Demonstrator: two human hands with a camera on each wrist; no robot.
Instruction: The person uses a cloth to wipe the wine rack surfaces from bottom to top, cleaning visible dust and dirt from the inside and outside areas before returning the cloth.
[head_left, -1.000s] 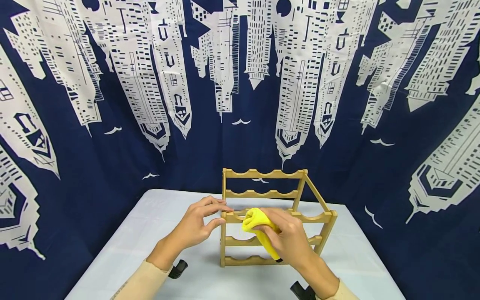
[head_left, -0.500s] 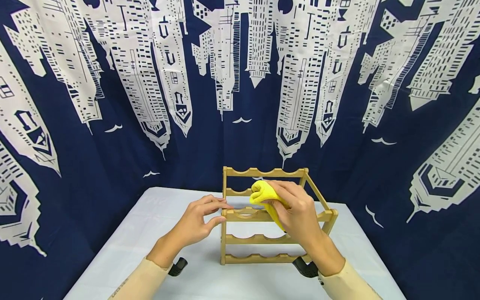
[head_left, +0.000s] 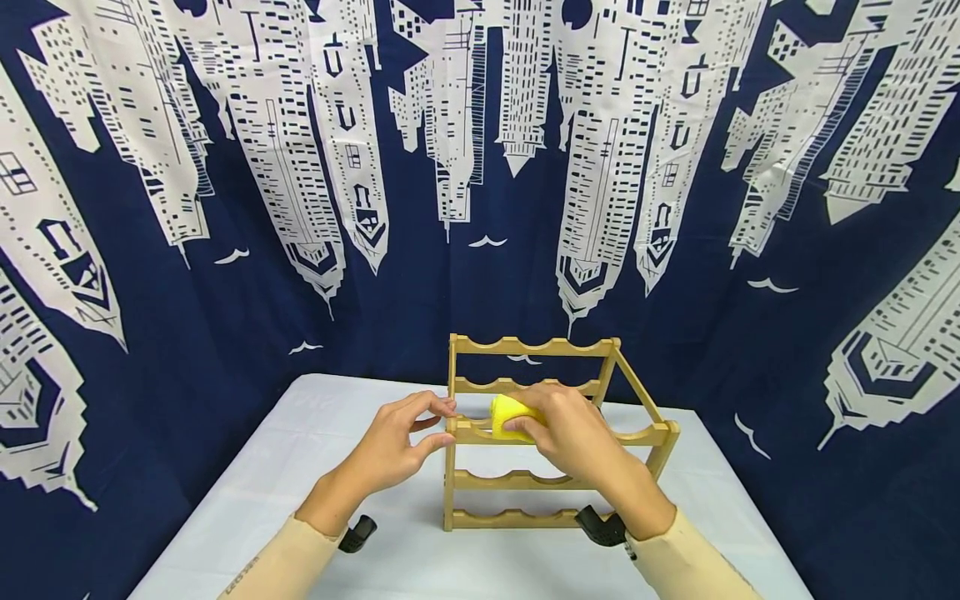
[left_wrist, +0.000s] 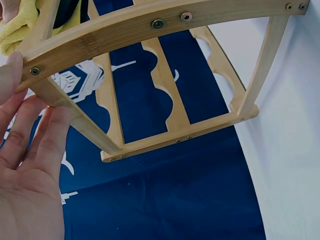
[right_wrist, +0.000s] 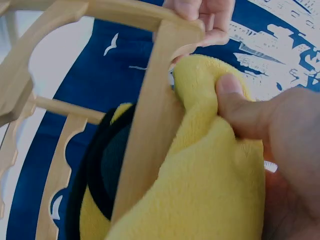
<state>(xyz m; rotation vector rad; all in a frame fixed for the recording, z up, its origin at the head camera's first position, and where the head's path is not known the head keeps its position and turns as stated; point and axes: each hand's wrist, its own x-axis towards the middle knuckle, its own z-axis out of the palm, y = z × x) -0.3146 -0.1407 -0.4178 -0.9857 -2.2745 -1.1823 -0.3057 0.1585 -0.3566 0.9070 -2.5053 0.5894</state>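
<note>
A light wooden wine rack with scalloped rails stands on the table. My left hand is at its near left top corner, thumb on one side and fingertips on the other; the left wrist view shows the fingers against the wood. My right hand grips a yellow cloth on the front top rail. In the right wrist view the cloth lies over the rail, with its dark-edged part on the far side. The thumb presses on the cloth; the other right fingers are mostly hidden.
The rack stands on a pale tabletop. Behind and around it hangs a navy curtain with white upside-down buildings. Black wrist mounts sit at both wrists.
My right hand lifted the yellow cloth above the front top rail, then lowered it back onto the rail. The left hand stays at the rack's corner, its fingers slightly shifted.
</note>
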